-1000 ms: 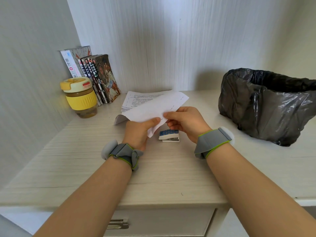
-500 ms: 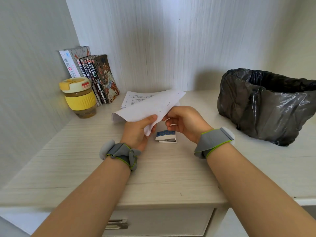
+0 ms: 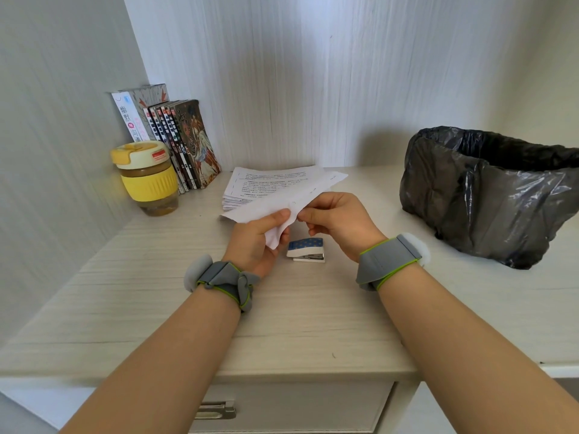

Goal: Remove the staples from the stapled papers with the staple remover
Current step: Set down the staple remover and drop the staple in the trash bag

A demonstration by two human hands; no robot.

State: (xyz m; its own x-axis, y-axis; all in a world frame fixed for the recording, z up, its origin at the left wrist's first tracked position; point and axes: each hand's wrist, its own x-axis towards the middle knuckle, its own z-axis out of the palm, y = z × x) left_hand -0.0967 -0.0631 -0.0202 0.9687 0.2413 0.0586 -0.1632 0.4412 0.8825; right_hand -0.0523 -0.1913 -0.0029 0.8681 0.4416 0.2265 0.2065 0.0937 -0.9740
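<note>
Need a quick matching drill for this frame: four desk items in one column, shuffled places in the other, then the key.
Things:
1. yellow-lidded glass cup
2. black plastic bin bag
3. small blue-and-white staple remover
4. white sheet of paper

Places:
A. on the desk below and between the hands
B. far right of the desk
C. pinched by the left hand and right hand
D. far left, in front of the books

Pairs: 1-D, 2-B, 3-A, 4-C

One head-worn, wide-angle view is given, directed forward and down from above the near edge of the desk. Both forearms are seen close at the bottom; the corner walls are faced beyond.
</note>
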